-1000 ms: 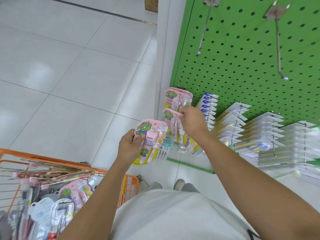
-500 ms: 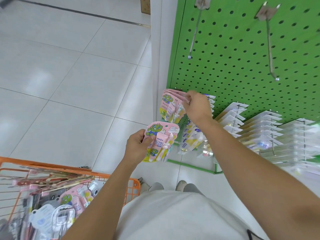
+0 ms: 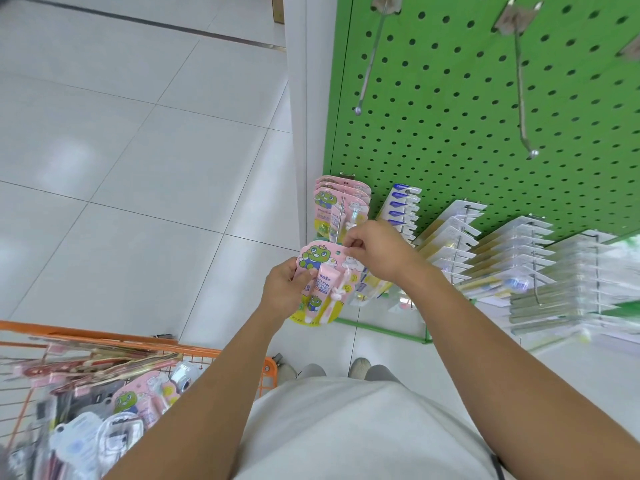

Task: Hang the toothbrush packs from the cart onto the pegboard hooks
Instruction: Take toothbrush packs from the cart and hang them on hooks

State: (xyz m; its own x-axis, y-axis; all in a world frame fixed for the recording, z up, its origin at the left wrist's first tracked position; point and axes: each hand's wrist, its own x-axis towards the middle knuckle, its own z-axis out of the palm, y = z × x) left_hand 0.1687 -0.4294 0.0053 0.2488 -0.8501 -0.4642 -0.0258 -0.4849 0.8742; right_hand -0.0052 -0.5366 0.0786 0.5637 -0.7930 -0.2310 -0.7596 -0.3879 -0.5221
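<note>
Just below the hook (image 3: 340, 221), left hand (image 3: 284, 293) and right hand (image 3: 375, 250), now back from the hung packs (image 3: 341, 199), pinch a pink pack (image 3: 320, 282), abt to thread it on.

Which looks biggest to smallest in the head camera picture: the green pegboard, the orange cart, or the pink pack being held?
1. Green pegboard, largest.
2. Orange cart, partly cut off by the picture's edge.
3. Pink pack, held by left hand and right hand, smallest.
</note>
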